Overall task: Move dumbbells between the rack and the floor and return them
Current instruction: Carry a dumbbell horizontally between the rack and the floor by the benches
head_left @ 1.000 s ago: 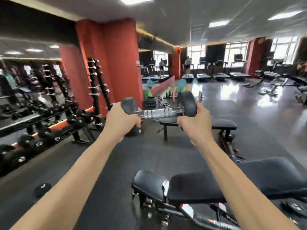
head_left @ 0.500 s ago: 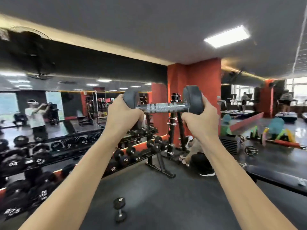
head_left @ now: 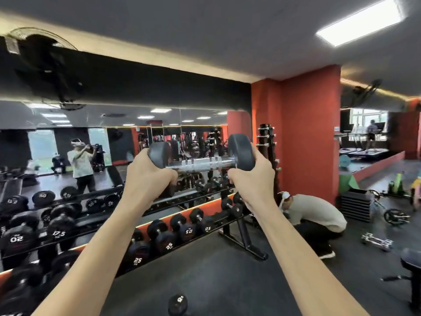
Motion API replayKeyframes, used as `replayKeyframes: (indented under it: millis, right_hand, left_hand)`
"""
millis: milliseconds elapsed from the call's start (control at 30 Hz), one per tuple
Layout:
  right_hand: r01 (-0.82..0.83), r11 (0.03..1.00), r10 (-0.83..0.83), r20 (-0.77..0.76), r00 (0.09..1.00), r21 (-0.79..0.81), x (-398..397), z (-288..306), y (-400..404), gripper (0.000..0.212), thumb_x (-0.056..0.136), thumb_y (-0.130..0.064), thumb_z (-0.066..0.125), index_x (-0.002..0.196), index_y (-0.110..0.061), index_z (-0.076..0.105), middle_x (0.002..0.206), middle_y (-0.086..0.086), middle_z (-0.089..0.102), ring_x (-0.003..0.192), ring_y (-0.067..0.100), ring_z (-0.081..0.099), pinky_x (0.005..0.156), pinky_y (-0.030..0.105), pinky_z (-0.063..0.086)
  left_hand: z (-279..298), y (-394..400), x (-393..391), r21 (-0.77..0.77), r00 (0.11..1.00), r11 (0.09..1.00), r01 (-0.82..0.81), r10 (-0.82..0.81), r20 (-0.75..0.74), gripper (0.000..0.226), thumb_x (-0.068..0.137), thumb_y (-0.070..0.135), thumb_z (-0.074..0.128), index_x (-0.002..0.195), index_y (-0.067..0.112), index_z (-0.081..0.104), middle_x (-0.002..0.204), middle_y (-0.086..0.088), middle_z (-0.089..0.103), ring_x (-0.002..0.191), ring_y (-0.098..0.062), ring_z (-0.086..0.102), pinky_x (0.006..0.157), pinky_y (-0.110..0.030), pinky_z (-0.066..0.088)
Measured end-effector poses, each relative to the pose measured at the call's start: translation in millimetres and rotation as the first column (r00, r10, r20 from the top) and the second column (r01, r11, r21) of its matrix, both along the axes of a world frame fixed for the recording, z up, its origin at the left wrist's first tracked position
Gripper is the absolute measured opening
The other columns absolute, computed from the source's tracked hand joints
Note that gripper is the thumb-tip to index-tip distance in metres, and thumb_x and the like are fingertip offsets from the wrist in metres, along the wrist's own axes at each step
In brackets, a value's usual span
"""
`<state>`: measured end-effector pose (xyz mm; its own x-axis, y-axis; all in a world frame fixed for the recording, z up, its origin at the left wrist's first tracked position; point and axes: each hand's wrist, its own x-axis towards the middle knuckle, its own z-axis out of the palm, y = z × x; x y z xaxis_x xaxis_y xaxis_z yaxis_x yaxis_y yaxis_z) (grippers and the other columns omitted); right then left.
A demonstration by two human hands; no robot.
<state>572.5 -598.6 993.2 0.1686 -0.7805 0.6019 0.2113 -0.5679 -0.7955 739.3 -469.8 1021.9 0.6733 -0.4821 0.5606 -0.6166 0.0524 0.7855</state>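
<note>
Chrome and black rubber, the dumbbell (head_left: 201,158) is held out in front at arm's length, level, above the rack (head_left: 200,215) and well off the floor (head_left: 216,270). Against the picture of half a second ago the grip is the same, but the view has swung further left and tipped slightly: the mirror (head_left: 102,156) now fills more of the left side, the red pillar (head_left: 303,142) sits further right, and a crouching person (head_left: 314,215) at the rack's right end shows more fully than before. The small dumbbell on the floor near the bottom edge (head_left: 178,304) now lies nearer the middle.

Both arms reach forward and nearly straight. The left hand (head_left: 148,176) curls round the left head from below and behind, the fingers wrapped under it. The right hand (head_left: 252,181) cups the right head the same way, thumb side up against the rubber. The knurled handle between them is bare. The rack's lower tiers carry rows of black dumbbells with white numbers, running away to the left.
</note>
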Motion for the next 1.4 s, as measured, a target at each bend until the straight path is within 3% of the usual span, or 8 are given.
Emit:
replayKeyframes:
  millis: [200, 333, 467, 567, 900, 1067, 1267, 1400]
  right_hand:
    - [-0.026, 0.999, 0.028, -0.074, 0.997, 0.034, 88.3, -13.4, -136.4, 0.073, 0.070, 0.009, 0.065, 0.131, -0.031, 0.067, 0.072, -0.007, 0.059, 0.057, 0.012, 0.050, 0.048, 0.018, 0.044]
    - [-0.039, 0.997, 0.043, -0.054, 0.998, 0.066, 152.5, -25.8, -219.8, 0.069, 0.071, 0.013, 0.065, 0.120, -0.037, 0.066, 0.070, -0.004, 0.058, 0.061, 0.017, 0.049, 0.052, 0.028, 0.046]
    - [-0.021, 0.994, 0.027, -0.052, 0.998, 0.107, 224.9, -38.5, -302.1, 0.067, 0.069, 0.013, 0.064, 0.100, -0.046, 0.064, 0.057, -0.015, 0.053, 0.057, 0.015, 0.045, 0.051, 0.028, 0.042]
    - [0.006, 0.992, 0.001, -0.052, 0.999, 0.122, 273.9, -40.8, -361.0, 0.059, 0.068, 0.013, 0.063, 0.105, -0.032, 0.071, 0.048, -0.021, 0.050, 0.052, 0.012, 0.042, 0.047, 0.023, 0.038]
    - [0.004, 0.991, 0.003, -0.047, 0.999, 0.132, 442.5, -62.5, -579.0, 0.061, 0.070, 0.012, 0.065, 0.098, -0.043, 0.068, 0.060, -0.009, 0.051, 0.050, 0.009, 0.039, 0.045, 0.018, 0.037]
    - [0.005, 0.992, 0.014, -0.146, 0.989, 0.126, 527.7, -74.8, -696.5, 0.041, 0.070, 0.011, 0.068, 0.103, -0.013, 0.073, 0.062, -0.005, 0.051, 0.051, 0.011, 0.040, 0.041, 0.012, 0.035]
    - [-0.059, 0.984, 0.095, -0.211, 0.973, 0.170, 631.2, -91.1, -818.8, 0.039, 0.069, 0.009, 0.067, 0.099, -0.015, 0.072, 0.068, -0.001, 0.055, 0.060, 0.017, 0.042, 0.054, 0.025, 0.042]
    - [-0.075, 0.973, 0.126, -0.232, 0.965, 0.217, 702.2, -105.8, -894.4, 0.038, 0.069, 0.009, 0.066, 0.095, -0.018, 0.071, 0.062, -0.004, 0.052, 0.057, 0.017, 0.041, 0.047, 0.020, 0.039]
  left_hand:
    - [-16.2, -128.1, 83.1, 0.055, 0.996, 0.998, -0.034, 0.038, -0.077, 0.047, 0.060, 0.000, 0.080, 0.103, 0.009, 0.065, 0.097, -0.011, 0.070, 0.078, -0.023, 0.060, 0.061, -0.031, 0.049]
    - [-24.9, -216.2, 144.8, 0.106, 0.994, 0.993, -0.060, 0.070, -0.089, 0.054, 0.047, 0.010, 0.076, 0.101, 0.010, 0.066, 0.095, -0.012, 0.071, 0.086, -0.030, 0.066, 0.074, -0.045, 0.061]
    - [-35.0, -302.2, 216.1, 0.113, 0.996, 0.993, -0.041, 0.049, -0.069, 0.043, 0.066, -0.002, 0.079, 0.104, 0.006, 0.061, 0.095, -0.011, 0.067, 0.074, -0.017, 0.056, 0.059, -0.030, 0.048]
    - [-38.7, -366.3, 273.3, 0.143, 0.997, 0.989, -0.026, 0.036, -0.066, 0.046, 0.066, 0.001, 0.079, 0.108, 0.007, 0.062, 0.097, -0.011, 0.066, 0.079, -0.022, 0.058, 0.056, -0.028, 0.042]
    - [-59.1, -585.7, 444.4, 0.194, 0.995, 0.981, -0.011, 0.031, -0.099, 0.043, 0.062, 0.000, 0.079, 0.101, 0.007, 0.063, 0.095, -0.010, 0.066, 0.084, -0.028, 0.061, 0.070, -0.036, 0.053]
    - [-68.0, -691.0, 521.8, 0.244, 0.981, 0.970, 0.006, 0.041, -0.189, 0.033, 0.066, -0.007, 0.078, 0.091, 0.005, 0.061, 0.084, -0.008, 0.061, 0.074, -0.023, 0.055, 0.056, -0.027, 0.042]
    - [-82.0, -803.7, 617.6, 0.300, 0.960, 0.953, -0.040, 0.120, -0.254, 0.036, 0.063, -0.011, 0.078, 0.080, 0.008, 0.052, 0.084, -0.013, 0.061, 0.075, -0.026, 0.055, 0.062, -0.032, 0.047]
    - [-99.8, -874.7, 684.8, 0.318, 0.950, 0.947, -0.046, 0.140, -0.280, 0.028, 0.060, -0.008, 0.077, 0.077, 0.006, 0.059, 0.079, -0.011, 0.061, 0.073, -0.027, 0.056, 0.061, -0.030, 0.045]
